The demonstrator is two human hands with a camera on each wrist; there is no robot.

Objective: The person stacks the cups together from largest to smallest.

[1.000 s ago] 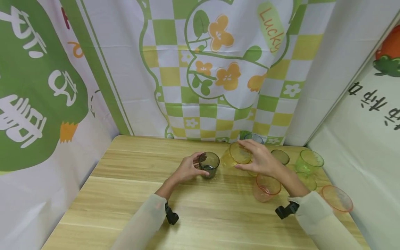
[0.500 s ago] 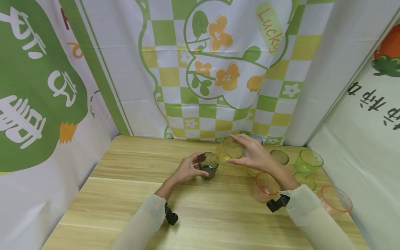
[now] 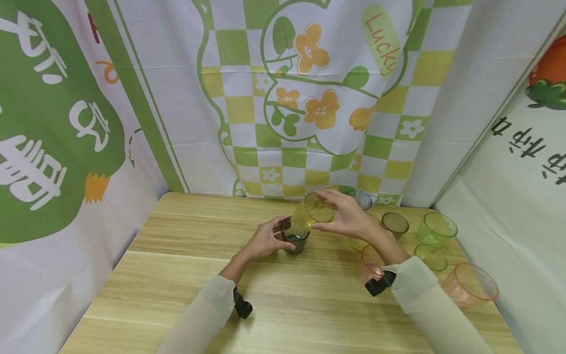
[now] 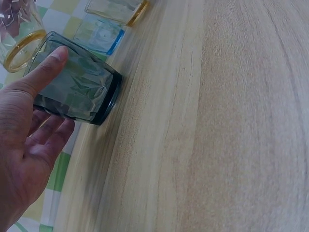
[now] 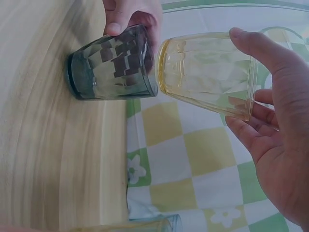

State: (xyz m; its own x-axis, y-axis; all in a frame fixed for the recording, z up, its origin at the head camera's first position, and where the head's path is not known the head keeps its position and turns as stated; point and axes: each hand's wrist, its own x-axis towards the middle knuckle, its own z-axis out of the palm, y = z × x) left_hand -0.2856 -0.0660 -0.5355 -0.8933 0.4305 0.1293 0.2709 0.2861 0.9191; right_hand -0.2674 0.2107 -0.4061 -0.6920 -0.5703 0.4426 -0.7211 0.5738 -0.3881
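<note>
My left hand holds a dark grey glass by its side, thumb on one side and fingers on the other. The glass is at the wooden tabletop, its mouth upward. With thumb and fingers, my right hand grips a yellow glass near its rim. That glass is tilted, its thick base pointing at the grey glass's mouth. In the right wrist view the base is right at the grey rim; whether they touch I cannot tell.
On the right of the table stand a blue glass, a second dark glass, a green glass, a yellow-green glass and two pinkish-orange glasses, the larger one near the right edge. Another yellow glass is partly behind my right wrist.
My right hand has moved left with the yellow glass, from beside the grey glass to over its mouth, tilting it further. The left hand and the grey glass have stayed put.
</note>
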